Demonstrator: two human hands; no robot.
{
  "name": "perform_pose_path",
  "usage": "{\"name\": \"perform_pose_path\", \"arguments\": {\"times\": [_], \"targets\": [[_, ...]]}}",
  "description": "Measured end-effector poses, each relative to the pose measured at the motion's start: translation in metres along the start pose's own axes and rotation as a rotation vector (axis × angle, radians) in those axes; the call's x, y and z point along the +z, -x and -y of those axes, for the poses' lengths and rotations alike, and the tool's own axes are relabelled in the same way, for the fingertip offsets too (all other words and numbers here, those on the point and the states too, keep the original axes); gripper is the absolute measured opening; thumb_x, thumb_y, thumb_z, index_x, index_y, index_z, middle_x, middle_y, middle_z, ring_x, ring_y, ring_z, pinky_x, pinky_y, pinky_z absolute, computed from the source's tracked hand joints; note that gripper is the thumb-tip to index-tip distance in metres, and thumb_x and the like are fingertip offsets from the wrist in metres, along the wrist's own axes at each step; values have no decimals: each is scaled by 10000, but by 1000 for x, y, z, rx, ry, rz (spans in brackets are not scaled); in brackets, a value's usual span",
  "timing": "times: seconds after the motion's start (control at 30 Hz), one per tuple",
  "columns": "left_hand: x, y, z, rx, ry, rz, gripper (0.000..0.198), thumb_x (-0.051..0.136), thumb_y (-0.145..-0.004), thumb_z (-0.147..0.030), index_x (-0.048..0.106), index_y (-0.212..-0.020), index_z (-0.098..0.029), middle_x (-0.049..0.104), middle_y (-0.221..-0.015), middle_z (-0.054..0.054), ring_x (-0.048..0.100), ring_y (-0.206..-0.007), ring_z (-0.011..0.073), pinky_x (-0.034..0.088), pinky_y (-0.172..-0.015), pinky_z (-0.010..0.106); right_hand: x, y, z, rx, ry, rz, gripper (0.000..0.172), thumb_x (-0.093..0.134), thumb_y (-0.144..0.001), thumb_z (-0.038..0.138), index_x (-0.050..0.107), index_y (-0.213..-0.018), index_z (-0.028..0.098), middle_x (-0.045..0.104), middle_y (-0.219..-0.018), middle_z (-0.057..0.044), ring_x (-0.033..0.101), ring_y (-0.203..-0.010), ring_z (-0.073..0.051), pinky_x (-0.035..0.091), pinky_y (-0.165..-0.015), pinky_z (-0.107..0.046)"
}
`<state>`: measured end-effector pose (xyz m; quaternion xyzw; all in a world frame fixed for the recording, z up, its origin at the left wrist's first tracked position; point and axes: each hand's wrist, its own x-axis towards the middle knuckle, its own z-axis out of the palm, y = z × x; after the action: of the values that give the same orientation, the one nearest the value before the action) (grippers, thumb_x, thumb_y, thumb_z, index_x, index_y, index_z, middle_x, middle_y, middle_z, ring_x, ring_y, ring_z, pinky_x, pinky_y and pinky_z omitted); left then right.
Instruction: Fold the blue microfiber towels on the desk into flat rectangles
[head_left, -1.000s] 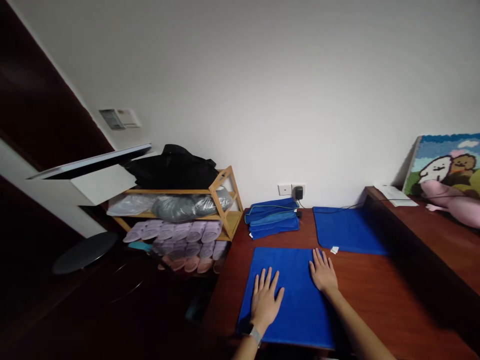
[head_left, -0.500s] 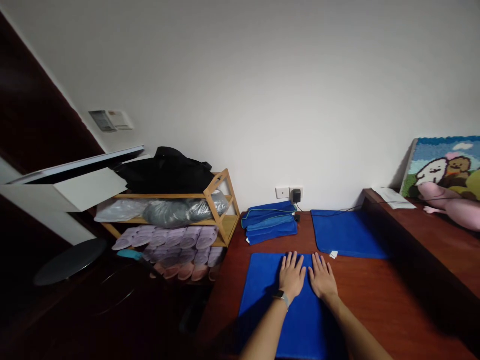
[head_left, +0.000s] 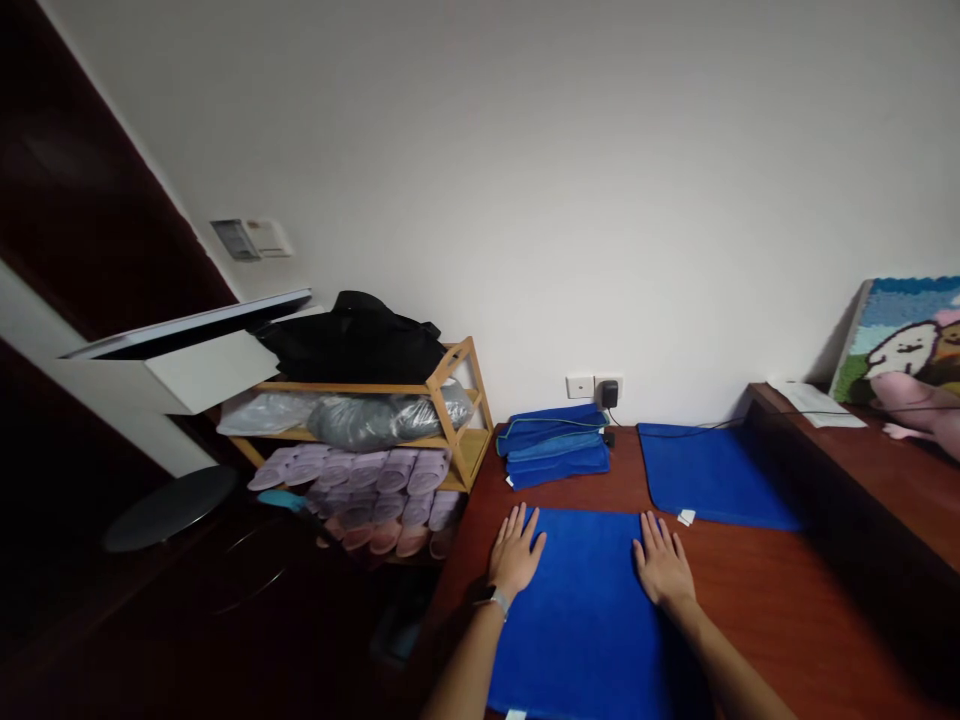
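Observation:
A blue towel (head_left: 585, 610) lies spread flat on the reddish-brown table (head_left: 757, 600), a white tag showing at its near edge. My left hand (head_left: 516, 550) rests palm down on its far left corner, fingers stretched out. On the far right corner lies my right hand (head_left: 664, 562), flat and with fingers extended. Beyond them, a pile of folded blue towels (head_left: 556, 447) sits near the wall. To its right is another blue towel (head_left: 716, 475), laid flat with a white tag at its near edge.
A black plug (head_left: 610, 393) sits in the wall socket, its cable running right across the flat towel. At left stands a wooden rack (head_left: 459, 420) with slippers (head_left: 390, 470) and a black bag (head_left: 352, 345). A raised ledge (head_left: 840, 460) at right bears a pink plush toy (head_left: 919, 410).
My hands have moved apart over the towel, the left one sliding out to the left corner and the right one to the right corner. The view has shifted slightly left.

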<state>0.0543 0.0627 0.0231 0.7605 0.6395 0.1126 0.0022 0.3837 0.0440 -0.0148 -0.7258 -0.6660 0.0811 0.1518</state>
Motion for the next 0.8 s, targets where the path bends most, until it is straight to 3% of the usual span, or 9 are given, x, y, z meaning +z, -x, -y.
{"name": "perform_pose_path", "arguments": {"times": [0.3, 0.57, 0.67, 0.8], "targets": [[3, -1, -4, -12, 15, -15, 573, 348, -1044, -504, 357, -1588, -325, 273, -1695, 31, 233, -1561, 282, 291, -1239, 480, -13, 8, 2, 8, 13, 66, 727, 160, -994, 509, 251, -1622, 155, 251, -1687, -34, 172, -1573, -228, 134, -1283, -470], [-10, -5, -5, 12, -37, 16, 587, 322, -1047, -523, 389, -1576, -279, 322, -1676, 62, 258, -1554, 275, 217, -1266, 505, -23, 12, 10, 24, 31, 87, 716, 160, -1006, 497, 214, -1627, 145, 189, -1695, -29, 149, -1575, -219, 123, -1285, -468], [-14, -9, -40, 54, -23, -43, 592, 273, -1062, -465, 366, -1588, -208, 293, -1683, 93, 228, -1563, 268, 193, -1277, 499, -23, 12, 11, 22, 23, 78, 706, 170, -1009, 488, 219, -1626, 150, 196, -1693, -29, 151, -1576, -224, 120, -1284, -473], [0, -13, -134, 285, 111, -42, 591, 222, -1076, -465, 316, -1605, -220, 322, -1675, 51, 253, -1555, 211, 231, -1278, 430, -24, 12, 10, 12, 40, 90, 688, 183, -1011, 447, 231, -1620, 130, 190, -1696, -45, 141, -1578, -235, 109, -1282, -470]]}}
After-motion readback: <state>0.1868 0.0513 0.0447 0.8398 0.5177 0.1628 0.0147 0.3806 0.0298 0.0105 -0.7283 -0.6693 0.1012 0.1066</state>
